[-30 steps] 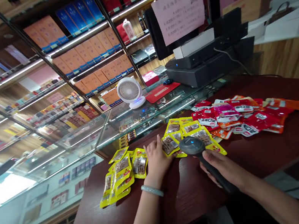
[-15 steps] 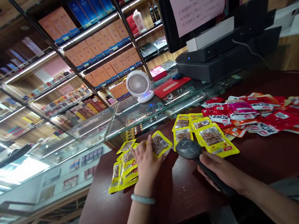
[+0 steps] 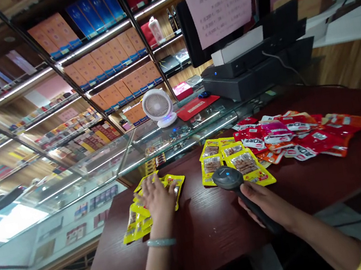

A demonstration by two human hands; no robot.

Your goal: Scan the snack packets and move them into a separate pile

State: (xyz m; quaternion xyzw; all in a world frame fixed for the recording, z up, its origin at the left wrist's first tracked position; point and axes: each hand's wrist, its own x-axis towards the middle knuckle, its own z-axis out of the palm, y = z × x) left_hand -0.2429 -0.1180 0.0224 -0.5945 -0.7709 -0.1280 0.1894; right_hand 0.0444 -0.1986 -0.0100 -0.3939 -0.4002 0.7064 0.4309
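Note:
My left hand (image 3: 157, 200) lies flat, fingers spread, on a pile of yellow snack packets (image 3: 136, 219) at the left of the dark red wooden counter (image 3: 211, 227). My right hand (image 3: 266, 206) grips the handle of a black barcode scanner (image 3: 227, 178), whose head points at a second group of yellow packets (image 3: 237, 162) in the middle. A heap of red and pink packets (image 3: 292, 134) lies to the right of those.
A glass display case (image 3: 118, 157) runs behind the counter with a small white fan (image 3: 158, 106) and a red mat on it. A black register with a monitor and a paper notice (image 3: 259, 65) stands at the back right. Shelves of boxed goods fill the wall.
My left hand carried one yellow packet from the middle group leftward and set it on the left pile. The scanner hand stayed nearly still.

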